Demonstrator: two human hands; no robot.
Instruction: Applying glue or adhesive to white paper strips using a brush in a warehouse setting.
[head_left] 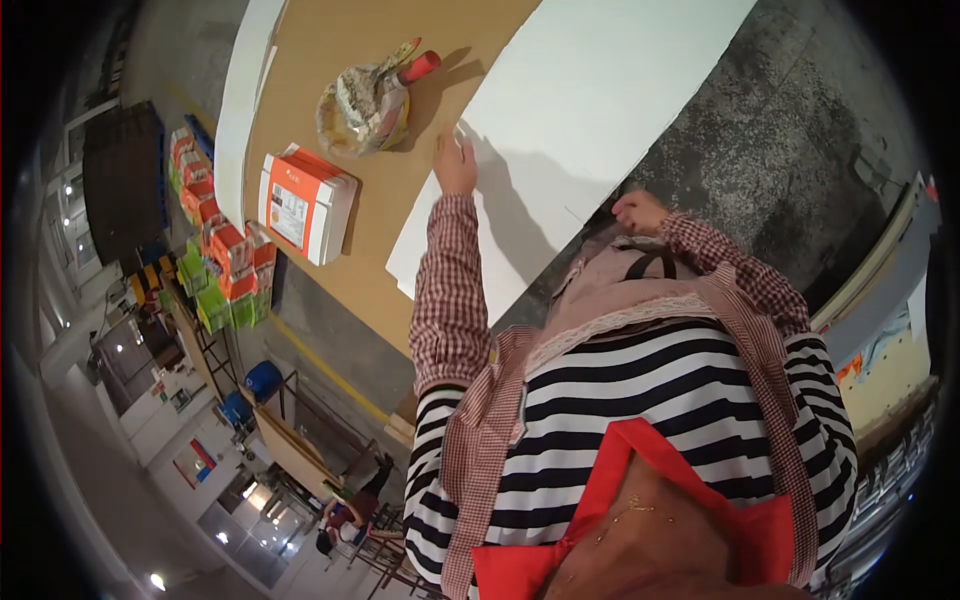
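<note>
A large white sheet [590, 90] lies on a brown tabletop [330, 40], and its near edge hangs over the table's side. My left hand [455, 160] rests flat on the sheet's left corner with the fingers stretched out. My right hand [640, 212] is curled at the sheet's near edge and seems to pinch it. Both arms are in red checked sleeves, over a striped top and a red apron.
A bowl wrapped in crumpled film, with a red-handled tool in it [365, 105], stands left of the sheet. An orange-and-white stack of boxes [305, 200] lies nearer the table edge. Shelves of orange and green cartons [225, 260], blue barrels [262, 380] and a distant person [345, 515] are at the left. Grey floor [780, 150] shows at the right.
</note>
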